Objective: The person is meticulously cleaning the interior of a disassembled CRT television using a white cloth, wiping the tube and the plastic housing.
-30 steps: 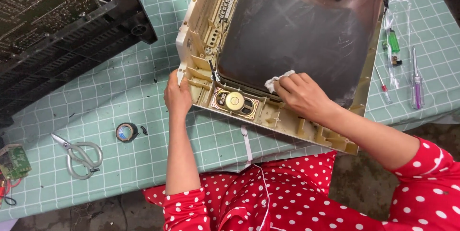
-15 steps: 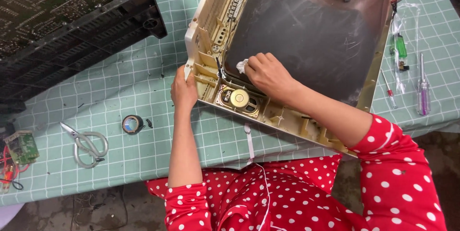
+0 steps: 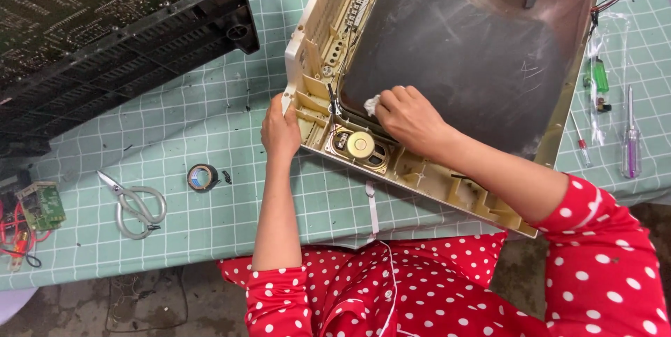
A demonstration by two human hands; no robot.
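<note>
A cream plastic television frame (image 3: pixel 318 50) lies face down on the table with its dark grey picture tube (image 3: pixel 475 50) bulging upward. My left hand (image 3: pixel 279 131) grips the frame's near left corner. My right hand (image 3: pixel 409 117) presses a small white cloth (image 3: pixel 370 105) against the tube's lower left edge. Just below that hand, a round speaker (image 3: pixel 361 145) with a gold centre sits in the frame's bottom rail.
A black housing with a circuit board (image 3: pixel 105 36) fills the upper left. Scissors (image 3: pixel 136 204), a roll of black tape (image 3: pixel 203 177) and a small green board with wires (image 3: pixel 38 208) lie on the green grid mat (image 3: pixel 210 127). Screwdrivers (image 3: pixel 631 141) rest at the right.
My right hand has slid the white cloth leftward along the tube's lower edge toward the corner. My left hand stays on the frame's corner. The view has shifted slightly.
</note>
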